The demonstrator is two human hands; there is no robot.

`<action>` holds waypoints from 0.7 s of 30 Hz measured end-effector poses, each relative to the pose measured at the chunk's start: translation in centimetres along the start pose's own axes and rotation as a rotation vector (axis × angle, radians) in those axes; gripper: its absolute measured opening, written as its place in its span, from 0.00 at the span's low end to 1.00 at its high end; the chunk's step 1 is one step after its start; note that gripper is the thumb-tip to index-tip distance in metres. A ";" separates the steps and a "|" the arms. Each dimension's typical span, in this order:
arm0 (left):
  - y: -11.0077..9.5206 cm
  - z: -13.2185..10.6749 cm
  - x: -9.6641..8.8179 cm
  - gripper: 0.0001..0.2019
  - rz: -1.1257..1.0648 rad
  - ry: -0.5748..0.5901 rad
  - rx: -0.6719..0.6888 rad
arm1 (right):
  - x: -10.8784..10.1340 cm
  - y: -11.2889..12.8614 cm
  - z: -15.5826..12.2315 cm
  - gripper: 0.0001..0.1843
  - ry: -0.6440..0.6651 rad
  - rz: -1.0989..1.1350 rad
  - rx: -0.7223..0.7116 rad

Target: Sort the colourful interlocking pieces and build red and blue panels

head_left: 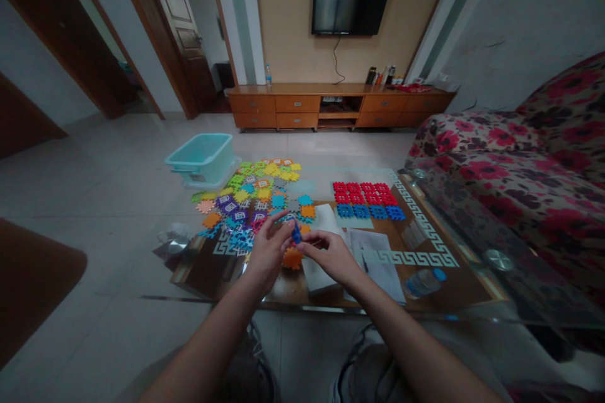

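Note:
My left hand (pixel 268 250) and my right hand (pixel 331 255) meet over the glass coffee table (pixel 439 245), both pinching a small blue plastic block (pixel 296 234) between the fingertips. Just below the hands lies an orange block (pixel 292 258). A heap of several colourful interlocking blocks (pixel 255 198) spreads across the table's left part, beyond my left hand. Farther right, a joined mat of red blocks (pixel 363 192) above blue blocks (pixel 370 211) lies flat.
A teal plastic tub (pixel 203 157) sits on the floor past the heap. White papers (pixel 375 255) and a water bottle (pixel 424 281) lie under the glass at right. A floral sofa (pixel 529 157) stands on the right, a TV cabinet (pixel 338 106) at the far wall.

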State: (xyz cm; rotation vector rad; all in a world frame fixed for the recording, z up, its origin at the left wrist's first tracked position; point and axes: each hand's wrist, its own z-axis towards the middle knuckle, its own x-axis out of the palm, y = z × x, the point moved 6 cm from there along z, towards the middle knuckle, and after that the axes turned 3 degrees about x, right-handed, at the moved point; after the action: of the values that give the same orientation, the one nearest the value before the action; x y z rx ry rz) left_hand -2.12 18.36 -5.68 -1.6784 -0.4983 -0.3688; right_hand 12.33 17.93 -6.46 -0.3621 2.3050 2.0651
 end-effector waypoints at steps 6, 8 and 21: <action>-0.4 -0.2 0.2 0.23 0.087 0.005 0.016 | 0.4 -0.4 0.1 0.17 0.038 0.085 0.000; -0.5 -0.3 0.2 0.22 0.111 0.000 0.016 | 0.5 -0.3 0.1 0.17 0.037 0.112 0.005; -0.3 -0.2 0.3 0.19 0.122 0.036 0.027 | 0.5 0.0 0.1 0.17 0.016 0.129 0.016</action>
State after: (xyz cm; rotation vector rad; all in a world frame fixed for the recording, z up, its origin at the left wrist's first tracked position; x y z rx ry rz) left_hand -2.02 18.20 -5.24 -1.6643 -0.3705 -0.3016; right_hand 11.82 17.94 -6.55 -0.2355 2.4131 2.1062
